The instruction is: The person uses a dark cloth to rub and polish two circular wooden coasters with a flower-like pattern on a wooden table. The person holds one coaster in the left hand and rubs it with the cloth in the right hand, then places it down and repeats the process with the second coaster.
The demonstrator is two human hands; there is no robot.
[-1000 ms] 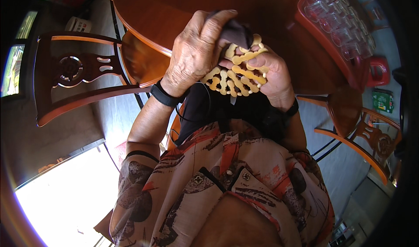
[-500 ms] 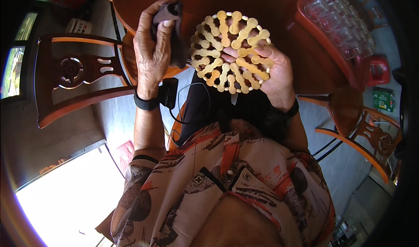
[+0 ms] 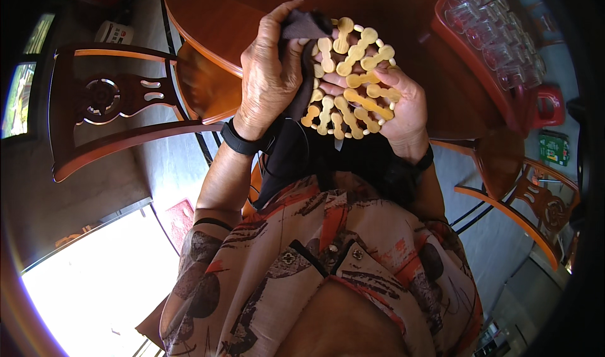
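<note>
A round trivet of pale wooden pieces strung with beads is held up before me over my lap. My right hand grips its right edge, thumb on the front and fingers spread behind, visible through the gaps. My left hand pinches a dark brown cloth between thumb and fingers. The cloth hangs down across the trivet's left side and hides that part. Whether the cloth presses on the wood there, I cannot tell.
A round reddish-brown table lies beyond my hands. On its right stands a red tray with several clear glasses, near a red handled container. Carved wooden chairs stand at left and right.
My left hand has moved right with the cloth, from beside the trivet to over its left part. My right hand still holds the trivet, nearly in the same place.
</note>
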